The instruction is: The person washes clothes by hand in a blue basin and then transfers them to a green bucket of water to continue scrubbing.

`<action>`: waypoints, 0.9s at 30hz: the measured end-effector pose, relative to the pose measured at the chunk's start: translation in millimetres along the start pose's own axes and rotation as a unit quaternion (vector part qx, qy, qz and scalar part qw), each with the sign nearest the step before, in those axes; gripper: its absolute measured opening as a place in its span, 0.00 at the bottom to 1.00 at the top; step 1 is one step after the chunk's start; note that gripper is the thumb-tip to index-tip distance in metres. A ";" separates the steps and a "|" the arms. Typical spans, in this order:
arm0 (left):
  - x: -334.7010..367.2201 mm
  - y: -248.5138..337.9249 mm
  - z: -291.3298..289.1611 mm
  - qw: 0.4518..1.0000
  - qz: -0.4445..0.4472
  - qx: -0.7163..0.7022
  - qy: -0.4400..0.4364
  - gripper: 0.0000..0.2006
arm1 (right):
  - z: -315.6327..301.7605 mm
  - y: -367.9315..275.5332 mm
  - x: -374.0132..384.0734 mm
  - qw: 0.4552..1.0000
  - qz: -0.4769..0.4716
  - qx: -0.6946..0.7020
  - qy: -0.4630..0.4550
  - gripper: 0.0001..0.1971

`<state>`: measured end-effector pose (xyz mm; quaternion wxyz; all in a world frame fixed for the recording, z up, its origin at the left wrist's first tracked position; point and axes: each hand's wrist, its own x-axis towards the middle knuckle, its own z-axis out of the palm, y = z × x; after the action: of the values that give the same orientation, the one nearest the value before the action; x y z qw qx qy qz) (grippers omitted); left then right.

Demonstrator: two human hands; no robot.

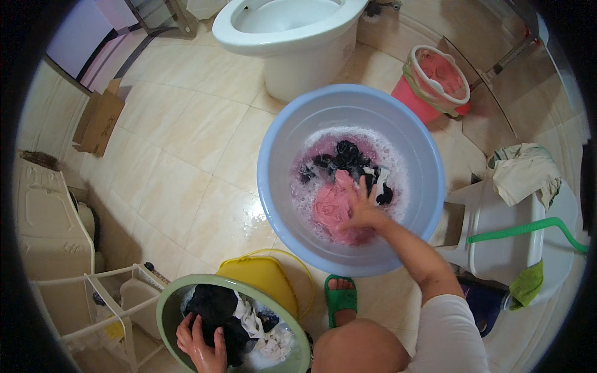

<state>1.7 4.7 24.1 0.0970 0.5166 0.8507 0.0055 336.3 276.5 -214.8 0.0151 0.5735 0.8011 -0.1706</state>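
Observation:
A large blue basin [273, 208] holds sudsy, purplish water. In it float a pink cloth [331, 206], dark clothes [346, 153] and a small white piece of fabric. My right hand [365, 208] lies on the pink cloth, its fingers spread and not closed around it. At the lower left stands a green basin [163, 311] with black clothes [214, 306], white fabric [273, 342] and foam. My left hand [202, 348] rests over the black clothes at that basin's near left side, thumb apart from the fingers.
A yellow bucket [264, 283] stands between the basins, beside my green slipper [341, 297]. A white toilet [298, 56] and a pink bin [423, 93] are beyond. On the right, a green hose [516, 229] crosses a white tub; at left are a rack [99, 289] and cardboard box [99, 121].

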 end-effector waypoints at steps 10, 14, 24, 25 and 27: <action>7.2 -1.4 0.3 1.000 0.008 -0.003 -0.004 0.24 | 8.5 31.1 55.5 0.988 0.038 0.140 0.053 0.27; 5.8 -3.9 3.8 1.000 -0.007 -0.012 -0.006 0.24 | -33.4 29.6 63.5 0.950 0.041 0.309 -0.008 0.38; 3.3 -2.9 5.5 1.000 -0.001 0.003 0.010 0.24 | 24.0 31.0 92.8 0.973 0.211 0.094 -0.024 0.46; 3.2 -1.6 4.2 1.000 0.001 0.001 0.010 0.24 | 33.4 32.8 87.5 0.983 0.181 0.042 0.005 0.38; 3.6 1.0 -3.3 1.000 -0.006 -0.013 0.014 0.24 | 35.9 24.8 77.4 0.985 0.147 0.090 -0.011 0.35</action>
<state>0.3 8.7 26.8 0.0916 0.5102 0.8548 0.0231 326.6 343.8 -271.9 -0.0031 0.6823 0.6892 -0.2438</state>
